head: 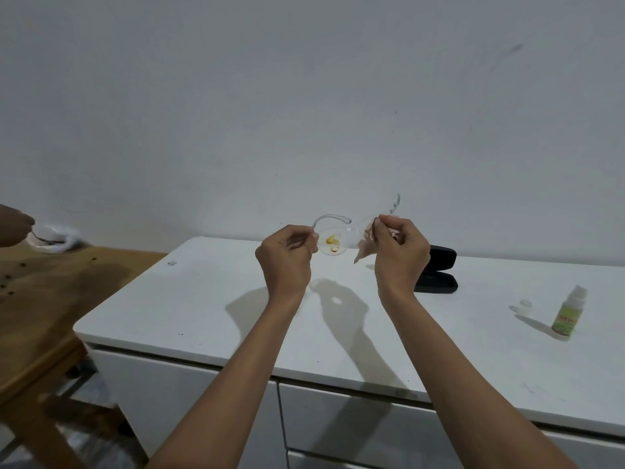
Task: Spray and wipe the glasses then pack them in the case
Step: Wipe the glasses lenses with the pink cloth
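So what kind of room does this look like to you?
Probably a plain room at home: a white cabinet with drawer fronts against a bare white wall, and a wooden table beside it.

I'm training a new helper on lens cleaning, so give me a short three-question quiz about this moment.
1. True or false: the glasses are lying on the white cabinet top.
2. Which lens shows an orange-brown stain? A) the one near the left hand B) the one under the cloth C) neither
3. Fill in: the black case lies ____ on the cabinet top, behind the right hand.

Key
1. False: both hands hold them up in the air above it.
2. A. The other lens is covered by the cloth the right hand pinches.
3. Open. The spray bottle stands farther right, its clear cap off beside it.
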The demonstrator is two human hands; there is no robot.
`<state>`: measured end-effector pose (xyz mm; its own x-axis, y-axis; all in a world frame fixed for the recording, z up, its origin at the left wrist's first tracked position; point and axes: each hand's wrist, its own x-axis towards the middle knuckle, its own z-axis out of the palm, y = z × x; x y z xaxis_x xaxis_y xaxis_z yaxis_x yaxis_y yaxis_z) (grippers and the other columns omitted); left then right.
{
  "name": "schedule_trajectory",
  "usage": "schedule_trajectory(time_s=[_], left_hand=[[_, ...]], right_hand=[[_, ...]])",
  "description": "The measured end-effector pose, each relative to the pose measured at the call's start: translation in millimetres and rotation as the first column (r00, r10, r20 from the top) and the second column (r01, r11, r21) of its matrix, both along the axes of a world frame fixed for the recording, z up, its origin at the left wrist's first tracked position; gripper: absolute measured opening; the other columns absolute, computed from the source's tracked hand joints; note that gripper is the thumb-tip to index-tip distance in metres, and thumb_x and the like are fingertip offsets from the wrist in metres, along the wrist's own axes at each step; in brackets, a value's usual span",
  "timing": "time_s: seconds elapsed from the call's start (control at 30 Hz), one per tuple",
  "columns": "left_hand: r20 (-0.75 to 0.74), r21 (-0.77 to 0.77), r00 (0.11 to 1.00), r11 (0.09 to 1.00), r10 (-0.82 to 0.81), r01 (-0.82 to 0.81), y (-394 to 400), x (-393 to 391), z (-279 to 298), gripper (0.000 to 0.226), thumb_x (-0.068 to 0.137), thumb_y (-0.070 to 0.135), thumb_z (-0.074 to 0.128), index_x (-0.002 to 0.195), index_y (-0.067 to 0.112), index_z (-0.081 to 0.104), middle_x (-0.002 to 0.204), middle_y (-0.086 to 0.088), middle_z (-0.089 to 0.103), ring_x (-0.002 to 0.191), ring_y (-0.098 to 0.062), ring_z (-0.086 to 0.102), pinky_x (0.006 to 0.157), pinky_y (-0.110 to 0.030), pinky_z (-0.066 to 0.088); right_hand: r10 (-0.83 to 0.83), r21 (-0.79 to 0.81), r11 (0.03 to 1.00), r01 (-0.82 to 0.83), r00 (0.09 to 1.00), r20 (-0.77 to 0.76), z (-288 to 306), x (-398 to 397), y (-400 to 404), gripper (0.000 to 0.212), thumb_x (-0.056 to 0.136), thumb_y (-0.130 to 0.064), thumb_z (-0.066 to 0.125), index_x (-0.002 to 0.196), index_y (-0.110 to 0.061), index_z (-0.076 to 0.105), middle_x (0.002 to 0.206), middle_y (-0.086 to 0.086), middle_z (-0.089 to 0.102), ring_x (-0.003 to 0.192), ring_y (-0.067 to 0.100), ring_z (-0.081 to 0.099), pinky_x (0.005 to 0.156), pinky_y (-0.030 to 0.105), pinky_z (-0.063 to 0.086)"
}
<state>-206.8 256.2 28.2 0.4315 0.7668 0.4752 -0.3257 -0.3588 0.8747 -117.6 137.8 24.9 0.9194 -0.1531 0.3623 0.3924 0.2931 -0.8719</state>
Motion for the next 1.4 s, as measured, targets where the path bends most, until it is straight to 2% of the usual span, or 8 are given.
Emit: schedule_trajectory(time_s=[0.33,0.53,0.8,1.03,1.13,1.23,1.33,1.4], left_hand=[[0.052,-0.057,0.996,0.996,0.075,-0.072,-7,6,1,0.013,0.084,-0.001,0.075,0.081,0.011,0.076,0.069,-0.008,0.075,0.059,-0.011,0.070,0.067,-0.032,0.062],[0.052,0.001,0.992,0.994,0.111,-0.111,-9,9,-1,0.012,0.083,-0.005,0.073,0.087,0.006,0.078,0.070,0.001,0.075,0.062,-0.006,0.071,0.064,-0.018,0.056],[0.077,0.143,0.982,0.973,0.173,-0.183,-12,7,0,0.013,0.076,-0.010,0.071,0.078,0.002,0.075,0.062,0.012,0.067,0.060,0.003,0.066,0.062,-0.009,0.050],[0.079,0.057,0.981,0.982,0.177,-0.181,-17,12,8,0.013,0.074,-0.010,0.074,0.073,0.003,0.073,0.061,0.010,0.067,0.058,0.002,0.065,0.062,-0.011,0.049],[0.050,0.001,0.985,0.986,0.167,-0.167,-8,12,8,0.013,0.073,-0.009,0.074,0.075,0.005,0.075,0.064,0.008,0.071,0.058,0.003,0.066,0.063,-0.015,0.052],[0.014,0.002,0.989,0.989,0.145,-0.145,0,9,3,0.015,0.072,-0.008,0.074,0.075,0.006,0.076,0.066,0.003,0.074,0.062,-0.005,0.070,0.067,-0.025,0.057],[-0.017,-0.026,0.996,0.995,0.092,-0.092,6,5,0,0.022,0.073,-0.008,0.076,0.072,0.014,0.075,0.069,-0.001,0.076,0.070,-0.021,0.076,0.074,-0.041,0.064],[-0.027,-0.039,0.998,0.998,0.048,-0.049,10,3,-2,0.024,0.072,-0.007,0.078,0.072,0.018,0.076,0.070,-0.003,0.077,0.072,-0.023,0.077,0.077,-0.046,0.064]], right_hand=[[-0.028,0.022,0.999,0.026,0.998,0.054,6,0,8,0.004,0.089,-0.006,0.075,0.088,-0.009,0.077,0.084,-0.009,0.071,0.062,0.006,0.047,0.065,0.017,0.045],[-0.039,0.013,0.999,0.038,0.998,0.055,3,-1,7,0.011,0.089,-0.006,0.075,0.084,-0.016,0.076,0.087,-0.010,0.073,0.063,-0.002,0.053,0.067,0.008,0.045],[-0.046,0.006,0.999,0.046,0.998,0.035,3,0,7,0.009,0.089,-0.008,0.074,0.087,-0.017,0.077,0.078,-0.011,0.070,0.065,0.000,0.055,0.067,0.014,0.048],[0.020,0.042,0.999,-0.020,1.000,0.005,8,0,14,0.017,0.088,-0.010,0.078,0.079,-0.024,0.075,0.088,-0.011,0.076,0.074,-0.003,0.065,0.074,0.013,0.051],[0.158,-0.087,0.983,-0.161,0.987,-0.042,5,7,4,0.015,0.087,-0.010,0.079,0.078,-0.021,0.077,0.078,-0.009,0.077,0.078,0.013,0.074,0.079,0.031,0.060],[0.317,-0.168,0.932,-0.322,0.947,-0.052,3,9,-11,0.007,0.088,-0.005,0.076,0.081,-0.008,0.076,0.059,0.002,0.073,0.058,0.027,0.075,0.061,0.035,0.061],[0.238,-0.215,0.947,-0.237,0.971,-0.021,2,5,-18,0.009,0.086,-0.004,0.076,0.081,-0.011,0.077,0.058,-0.004,0.074,0.052,0.011,0.073,0.057,0.017,0.054],[0.188,-0.138,0.972,-0.189,0.982,-0.019,2,1,-19,0.006,0.087,-0.004,0.074,0.083,-0.008,0.077,0.061,0.005,0.075,0.055,0.024,0.075,0.059,0.027,0.059]])
